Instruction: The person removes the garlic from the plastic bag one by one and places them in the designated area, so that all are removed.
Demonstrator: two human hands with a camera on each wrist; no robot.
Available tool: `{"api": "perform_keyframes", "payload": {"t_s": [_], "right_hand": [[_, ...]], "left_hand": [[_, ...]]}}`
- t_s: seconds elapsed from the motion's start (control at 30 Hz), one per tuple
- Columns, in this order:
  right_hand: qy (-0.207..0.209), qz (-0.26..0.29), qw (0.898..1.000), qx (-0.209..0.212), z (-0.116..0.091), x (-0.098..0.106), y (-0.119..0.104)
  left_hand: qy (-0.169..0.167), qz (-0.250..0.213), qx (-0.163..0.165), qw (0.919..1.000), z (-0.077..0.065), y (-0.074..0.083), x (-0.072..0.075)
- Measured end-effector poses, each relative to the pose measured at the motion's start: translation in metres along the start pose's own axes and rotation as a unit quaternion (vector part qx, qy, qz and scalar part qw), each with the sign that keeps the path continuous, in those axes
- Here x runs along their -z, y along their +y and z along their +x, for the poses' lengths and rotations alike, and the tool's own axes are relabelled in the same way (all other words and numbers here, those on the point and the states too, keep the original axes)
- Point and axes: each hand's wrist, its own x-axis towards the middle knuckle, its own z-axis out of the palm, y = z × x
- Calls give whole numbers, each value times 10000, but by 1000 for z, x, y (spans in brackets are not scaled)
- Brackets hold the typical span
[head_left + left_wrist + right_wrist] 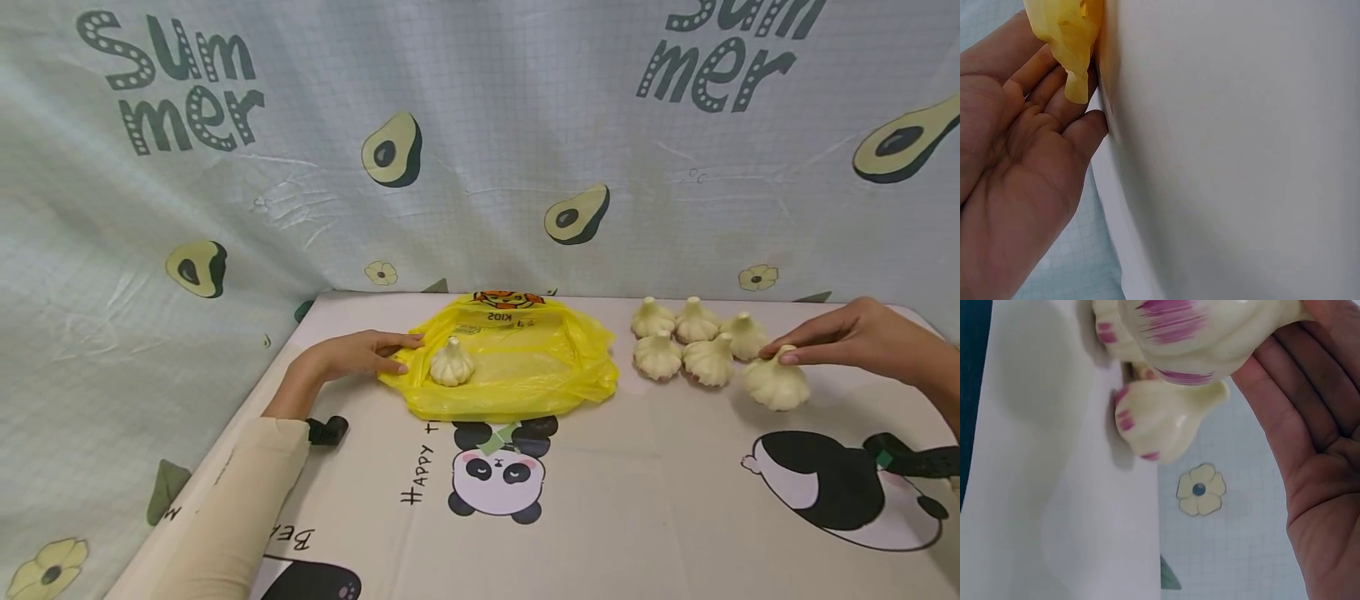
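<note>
A yellow plastic bag (540,367) lies spread on the table with one garlic bulb (452,363) on its left part. At the bag's left edge, my left hand (367,352) holds the plastic between thumb and fingers; the left wrist view shows a crumpled yellow corner (1075,37) against the fingers. My right hand (855,343) pinches another garlic bulb (777,382) by its stem, just above the table. In the right wrist view this held bulb (1197,337) shows purple streaks on its underside. Several more garlic bulbs (708,361) stand grouped left of the right hand.
The table (615,517) has a pale cover printed with pandas and lettering. Behind it hangs a curtain (480,100) with avocado prints, close to the table's back edge. Black straps with small devices (328,430) sit at the wrists.
</note>
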Motion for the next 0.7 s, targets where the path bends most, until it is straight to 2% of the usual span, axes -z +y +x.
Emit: {"api": "perform_keyframes", "payload": {"t_s": [0.37, 0.7], "right_hand": [[12, -193, 9990, -396, 7, 7, 17], [32, -191, 9985, -508, 16, -3, 27]], "left_hand": [[23, -53, 168, 9998, -1, 2, 0], [13, -55, 207, 9998, -1, 3, 1]]}}
